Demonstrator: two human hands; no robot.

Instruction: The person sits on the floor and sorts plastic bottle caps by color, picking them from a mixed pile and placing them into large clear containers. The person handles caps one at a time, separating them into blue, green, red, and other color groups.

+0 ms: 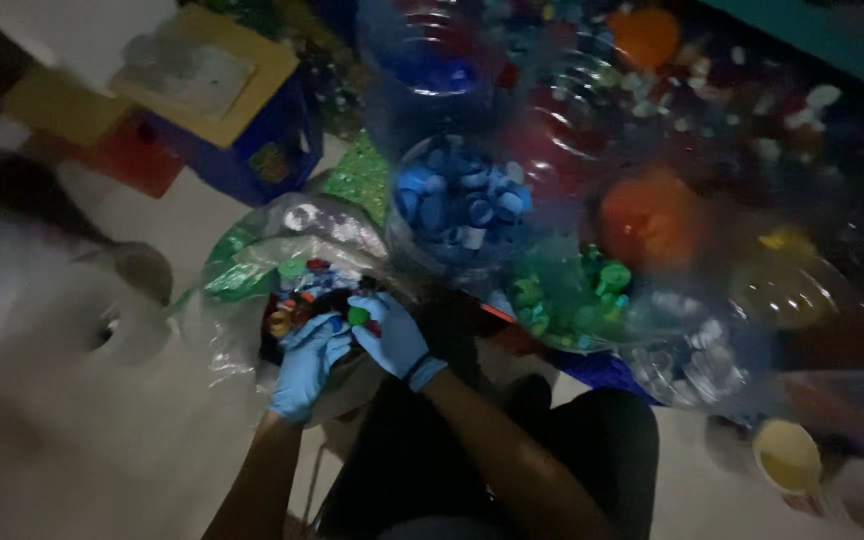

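1. Dim, blurred view down onto two hands in blue gloves, bare forearms behind them.
2. Left hand [307,365] and right hand [389,335] close together, both sunk into an open clear plastic bag [292,235] of mixed-colour bottle caps [302,295].
3. A green cap [358,316] between the fingertips of both; which hand grips it, impossible to tell.
4. Just beyond the bag, a clear container of blue caps [462,205].
5. Right of that, a clear container of green caps [572,290]; further right, orange caps [652,220] behind clear plastic.
6. Far upper left, a blue box with a yellow top [237,95].
7. Lower right, a small yellow-topped tub [787,455] on the pale floor.
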